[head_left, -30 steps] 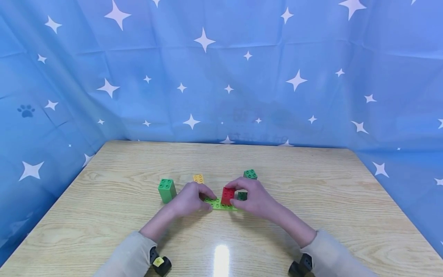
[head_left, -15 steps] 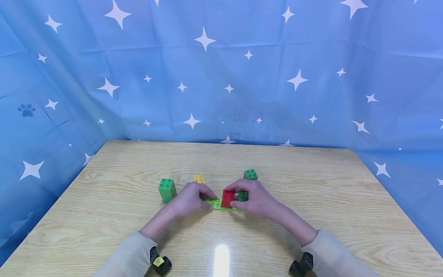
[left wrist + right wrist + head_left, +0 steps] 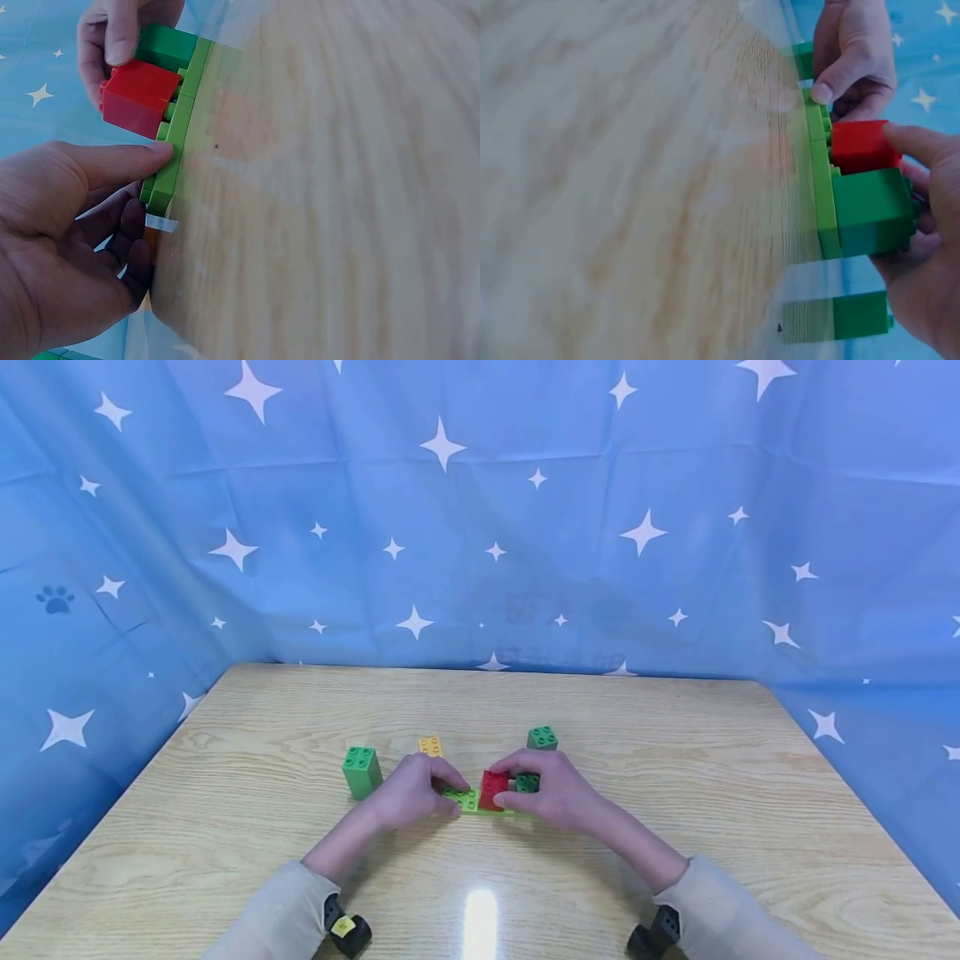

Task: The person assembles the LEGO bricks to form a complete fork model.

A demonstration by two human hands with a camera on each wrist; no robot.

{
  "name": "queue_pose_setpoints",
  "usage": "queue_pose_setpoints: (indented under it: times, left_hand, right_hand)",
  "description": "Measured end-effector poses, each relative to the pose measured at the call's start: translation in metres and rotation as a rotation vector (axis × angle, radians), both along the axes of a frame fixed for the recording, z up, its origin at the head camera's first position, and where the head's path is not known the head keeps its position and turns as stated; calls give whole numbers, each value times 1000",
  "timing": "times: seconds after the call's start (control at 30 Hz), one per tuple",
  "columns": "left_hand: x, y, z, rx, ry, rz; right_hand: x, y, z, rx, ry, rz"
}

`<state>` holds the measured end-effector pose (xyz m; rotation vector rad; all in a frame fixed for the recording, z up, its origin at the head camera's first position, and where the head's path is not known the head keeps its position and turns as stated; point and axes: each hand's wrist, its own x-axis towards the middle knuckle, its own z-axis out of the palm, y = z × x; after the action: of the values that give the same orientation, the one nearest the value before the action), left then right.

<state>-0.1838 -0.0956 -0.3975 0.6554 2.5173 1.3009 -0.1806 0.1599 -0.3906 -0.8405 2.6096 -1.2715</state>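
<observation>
A lime green building-block strip (image 3: 467,800) lies on the table in the head view. Fingers and thumb of my left hand (image 3: 415,789) pinch its left end. My right hand (image 3: 551,789) grips a red brick (image 3: 492,789) over the middle of the strip, thumb on the near side and fingers on the far side. Seen from the left wrist, the red brick (image 3: 139,97) leans a little, and lime studs show along its lower edge. A dark green brick (image 3: 876,210) stands on the strip's right part, beside the red one and partly hidden by my right hand in the head view.
A tall green brick (image 3: 363,773) stands left of my left hand, and a yellow brick (image 3: 430,746) is just behind that hand. Behind my right hand is another dark green brick (image 3: 542,737). A blue star-patterned curtain (image 3: 480,527) surrounds the wooden table (image 3: 675,743).
The red brick has come down slightly toward the near edge of the strip, and my right thumb has shifted a little left across it. My left hand has stayed in place.
</observation>
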Motion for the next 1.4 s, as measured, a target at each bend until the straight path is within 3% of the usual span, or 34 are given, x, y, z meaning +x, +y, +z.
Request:
queue_pose_setpoints:
  times: [0.77,0.93,1.17,1.4]
  left_hand:
    - [-2,5,0,-21,1,-3]
    - [-2,2,1,-21,-4,-2]
    - [-2,-1,1,-32,5,-6]
    - [-3,0,-1,-9,11,-16]
  right_hand:
    - [1,-4,1,3,-29,-51]
    - [0,-8,3,20,-38,-28]
    - [-3,-14,11,85,-87,-1]
    - [-9,-12,14,106,-192,-9]
